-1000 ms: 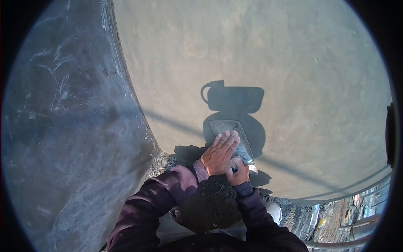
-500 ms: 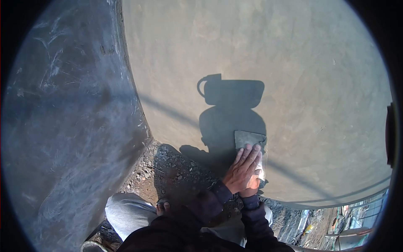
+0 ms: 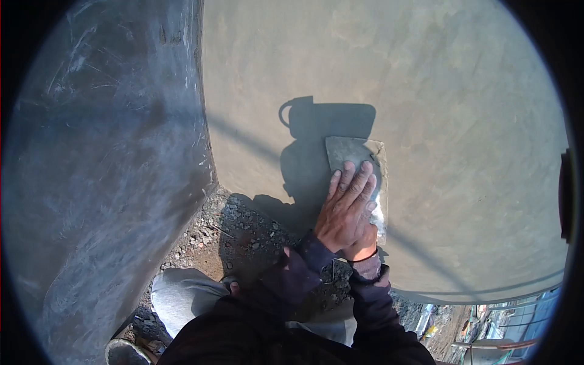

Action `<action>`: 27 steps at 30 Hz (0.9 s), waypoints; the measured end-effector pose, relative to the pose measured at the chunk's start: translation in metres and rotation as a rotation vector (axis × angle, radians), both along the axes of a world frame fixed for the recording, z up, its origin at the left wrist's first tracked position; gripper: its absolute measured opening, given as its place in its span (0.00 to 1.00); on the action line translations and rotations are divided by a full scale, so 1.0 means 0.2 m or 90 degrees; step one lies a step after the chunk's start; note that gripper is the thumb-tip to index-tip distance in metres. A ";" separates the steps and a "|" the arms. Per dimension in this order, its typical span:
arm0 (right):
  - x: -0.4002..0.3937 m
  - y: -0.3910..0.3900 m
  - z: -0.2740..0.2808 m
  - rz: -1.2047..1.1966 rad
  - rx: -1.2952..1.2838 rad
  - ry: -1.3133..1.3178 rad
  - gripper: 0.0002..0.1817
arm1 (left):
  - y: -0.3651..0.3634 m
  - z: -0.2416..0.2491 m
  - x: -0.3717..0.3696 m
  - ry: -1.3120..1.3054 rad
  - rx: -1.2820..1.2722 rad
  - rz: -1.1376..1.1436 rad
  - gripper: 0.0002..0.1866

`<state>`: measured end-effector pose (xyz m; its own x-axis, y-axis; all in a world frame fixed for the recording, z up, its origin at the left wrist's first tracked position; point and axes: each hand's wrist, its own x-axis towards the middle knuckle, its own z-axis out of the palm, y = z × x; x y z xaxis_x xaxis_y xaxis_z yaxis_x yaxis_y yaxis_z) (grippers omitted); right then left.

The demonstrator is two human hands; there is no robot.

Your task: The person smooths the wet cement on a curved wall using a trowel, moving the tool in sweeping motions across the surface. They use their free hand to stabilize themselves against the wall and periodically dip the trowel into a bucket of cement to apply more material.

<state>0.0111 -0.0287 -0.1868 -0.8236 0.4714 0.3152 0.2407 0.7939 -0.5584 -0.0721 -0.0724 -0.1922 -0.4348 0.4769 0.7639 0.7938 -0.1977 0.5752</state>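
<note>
Two hands on one trowel: your left hand lies over the blade, your right hand sits lower and partly beneath it. Left fingers: straight, narrow gaps between them, laid flat on the blade, tips short of its top edge. Right fingers: mostly hidden behind the left hand; cannot tell how they grip.

Trowel location: against the pale wall, a little right of centre in view, its upper left part over your shadow. Long axis: close to upright in view. Squared end points up, away from you; lower end lies near your right wrist. Rough grey smear along the upper right edge.

Edges: to the left, well apart from the blade, the pale wall meets the dark wall at a corner. Below left, it ends at gravel; lower right, its bottom edge curves past your right forearm.

Room: wide stretch of wall right of the blade and above it; narrower strip toward the corner.
</note>
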 end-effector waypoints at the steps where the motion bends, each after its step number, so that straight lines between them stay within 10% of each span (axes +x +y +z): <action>1: -0.03 -0.01 0.02 0.001 -0.036 -0.012 0.27 | -0.05 -0.03 -0.11 -0.023 -0.001 0.033 0.32; 6: 0.17 0.01 -0.21 -0.091 0.164 -0.031 0.25 | 0.01 -0.33 0.17 0.031 -0.060 -0.032 0.30; 10: 0.13 0.00 0.00 -0.101 0.300 -0.072 0.18 | -0.02 0.02 0.07 0.008 -0.024 -0.122 0.31; 13: 0.01 0.01 -0.05 -0.070 -0.004 -0.061 0.19 | -0.06 -0.04 -0.11 -0.051 0.014 -0.026 0.32; 16: 0.36 0.02 -0.22 -0.119 0.058 -0.045 0.22 | 0.06 -0.39 0.29 -0.059 -0.025 -0.065 0.33; 21: 0.21 0.05 -0.03 -0.055 -0.021 0.069 0.26 | 0.02 -0.02 0.08 -0.013 0.025 -0.041 0.28; 27: 0.33 0.08 -0.30 -0.110 0.063 -0.261 0.19 | 0.06 -0.51 0.25 -0.186 -0.005 0.031 0.25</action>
<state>0.0775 -0.0118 -0.2465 -0.8020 0.5966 0.0302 0.5592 0.7676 -0.3132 -0.0228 -0.0610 -0.2934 -0.6582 0.4553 0.5996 0.6029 -0.1584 0.7820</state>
